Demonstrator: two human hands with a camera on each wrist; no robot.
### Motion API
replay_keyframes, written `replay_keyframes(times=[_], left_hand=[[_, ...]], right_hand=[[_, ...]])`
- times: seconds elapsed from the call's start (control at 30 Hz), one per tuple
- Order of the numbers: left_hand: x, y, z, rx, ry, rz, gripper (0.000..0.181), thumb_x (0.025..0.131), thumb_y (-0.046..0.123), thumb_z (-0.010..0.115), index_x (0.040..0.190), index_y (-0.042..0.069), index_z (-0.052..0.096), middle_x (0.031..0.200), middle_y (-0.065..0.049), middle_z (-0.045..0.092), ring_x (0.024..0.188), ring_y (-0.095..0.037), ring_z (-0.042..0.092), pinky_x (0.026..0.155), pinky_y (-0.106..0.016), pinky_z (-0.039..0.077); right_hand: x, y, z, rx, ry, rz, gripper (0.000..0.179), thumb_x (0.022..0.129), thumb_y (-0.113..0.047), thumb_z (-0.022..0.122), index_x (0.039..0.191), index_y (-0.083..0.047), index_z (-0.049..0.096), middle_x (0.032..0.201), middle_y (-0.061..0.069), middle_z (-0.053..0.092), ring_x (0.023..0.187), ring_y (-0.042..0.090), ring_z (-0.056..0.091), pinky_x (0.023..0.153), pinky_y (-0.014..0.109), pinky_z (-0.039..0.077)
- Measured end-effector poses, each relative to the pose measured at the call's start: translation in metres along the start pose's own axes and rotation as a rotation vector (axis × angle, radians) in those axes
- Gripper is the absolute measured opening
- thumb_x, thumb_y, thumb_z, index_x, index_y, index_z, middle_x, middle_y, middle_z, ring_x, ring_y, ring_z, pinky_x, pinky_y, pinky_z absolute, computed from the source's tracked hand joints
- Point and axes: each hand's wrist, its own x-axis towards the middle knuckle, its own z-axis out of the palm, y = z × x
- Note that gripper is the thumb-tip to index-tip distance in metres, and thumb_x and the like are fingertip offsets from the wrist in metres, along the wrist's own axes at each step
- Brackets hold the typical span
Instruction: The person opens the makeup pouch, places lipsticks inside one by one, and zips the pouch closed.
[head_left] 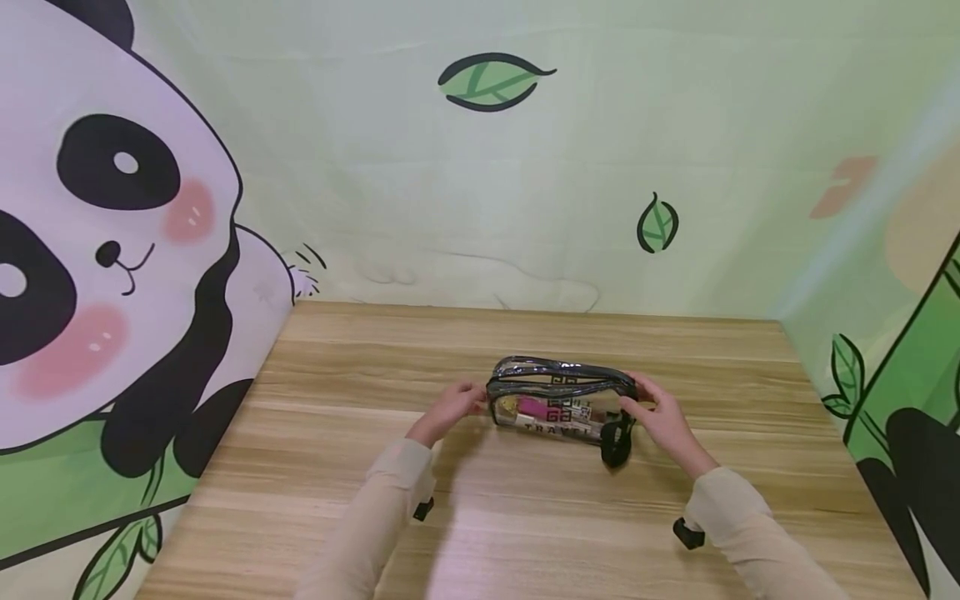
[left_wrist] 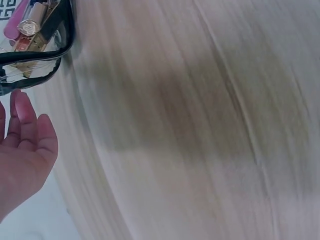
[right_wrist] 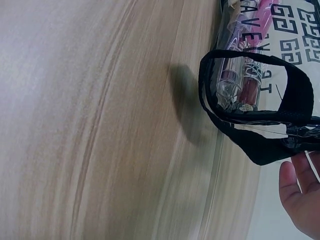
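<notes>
A clear pouch (head_left: 547,423) with black piping and printed lettering lies lengthwise across the wooden table. Through its see-through side show a pink tube (right_wrist: 264,19) and several small cosmetic-like items. A black strap loop (right_wrist: 299,90) hangs from its right end. At the left end, my left hand (head_left: 454,408) has its fingertips right at the black edge, the fingers fairly straight in the left wrist view. My right hand (head_left: 663,421) holds the right end by the upper corner, thumb in front and fingers toward the back. Part of the fingers is hidden behind the pouch.
The wooden table (head_left: 337,467) reaches back to a pale green cloth backdrop (head_left: 375,167) printed with leaves and a panda (head_left: 120,217). Black wrist mounts (head_left: 688,533) sit under both light sleeves.
</notes>
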Motion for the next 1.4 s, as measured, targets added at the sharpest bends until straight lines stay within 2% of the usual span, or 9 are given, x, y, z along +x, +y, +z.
replay_keyframes(times=[0.1,0.17,0.33,0.57,0.93,1.07,1.17,1.27,1.4], left_hand=[[0.000,0.001,-0.002,0.038,0.039,0.060,0.021,0.087,0.013,0.047,0.090,-0.006,0.057,0.094,-0.017,0.059,0.084,-0.027,0.058,0.077,-0.035,0.049],[0.000,0.001,-0.003,0.082,0.066,0.085,0.019,0.086,0.013,0.051,0.090,-0.005,0.058,0.088,-0.015,0.059,0.079,-0.023,0.057,0.071,-0.030,0.049],[-0.001,0.003,-0.005,0.141,0.115,0.118,0.015,0.084,0.012,0.055,0.088,-0.002,0.060,0.079,-0.009,0.059,0.072,-0.013,0.052,0.061,-0.021,0.043],[-0.003,0.006,-0.005,0.118,0.170,0.140,0.010,0.078,0.008,0.059,0.083,0.000,0.059,0.076,-0.008,0.061,0.067,-0.011,0.050,0.058,-0.019,0.042],[-0.002,0.007,-0.002,0.119,0.210,0.175,0.008,0.075,0.004,0.059,0.082,0.000,0.059,0.078,-0.009,0.062,0.069,-0.011,0.051,0.060,-0.020,0.043],[-0.003,0.009,-0.001,0.118,0.218,0.170,0.009,0.074,0.004,0.059,0.082,0.000,0.059,0.078,-0.009,0.062,0.069,-0.011,0.050,0.060,-0.020,0.043],[-0.004,0.010,0.000,0.129,0.224,0.167,0.008,0.074,0.004,0.059,0.081,0.000,0.059,0.076,-0.008,0.060,0.068,-0.011,0.049,0.059,-0.019,0.042],[-0.004,0.011,0.000,0.144,0.230,0.158,0.008,0.074,0.005,0.059,0.081,0.000,0.059,0.075,-0.006,0.060,0.067,-0.011,0.048,0.058,-0.019,0.041],[-0.004,0.012,0.000,0.153,0.238,0.143,0.009,0.074,0.005,0.059,0.081,0.000,0.060,0.074,-0.006,0.060,0.066,-0.011,0.048,0.057,-0.019,0.041]], right_hand=[[0.000,0.000,0.000,-0.009,0.001,-0.002,0.047,0.087,-0.023,0.054,0.129,-0.004,0.043,0.108,0.021,0.057,0.099,0.026,0.051,0.074,0.027,0.044],[0.000,0.001,-0.001,-0.007,0.000,-0.004,0.047,0.087,-0.023,0.055,0.128,-0.004,0.044,0.108,0.021,0.057,0.097,0.023,0.051,0.073,0.027,0.044],[0.000,0.001,-0.001,-0.012,-0.003,-0.005,0.047,0.087,-0.025,0.054,0.128,-0.004,0.044,0.108,0.020,0.057,0.095,0.019,0.050,0.073,0.027,0.044],[-0.001,0.000,-0.001,-0.012,-0.002,0.000,0.046,0.088,-0.023,0.054,0.128,-0.004,0.043,0.109,0.020,0.057,0.097,0.022,0.050,0.074,0.029,0.044],[-0.002,-0.003,0.000,-0.020,0.000,-0.005,0.048,0.088,-0.021,0.054,0.130,-0.003,0.041,0.110,0.021,0.056,0.102,0.029,0.050,0.073,0.026,0.043],[-0.003,-0.007,0.001,-0.056,0.017,-0.053,0.051,0.086,-0.016,0.055,0.132,-0.001,0.038,0.114,0.022,0.053,0.102,0.031,0.049,0.072,0.029,0.046],[-0.003,-0.011,0.003,-0.082,0.030,-0.120,0.053,0.085,-0.015,0.056,0.133,-0.004,0.037,0.125,0.021,0.046,0.110,0.034,0.045,0.078,0.042,0.046],[-0.003,-0.017,0.004,-0.107,0.049,-0.205,0.049,0.086,-0.019,0.056,0.130,-0.006,0.041,0.132,0.019,0.041,0.119,0.036,0.038,0.088,0.054,0.039],[-0.002,-0.026,0.007,-0.158,0.091,-0.287,0.038,0.089,-0.023,0.052,0.122,-0.005,0.051,0.129,0.017,0.046,0.120,0.036,0.038,0.096,0.056,0.030]])
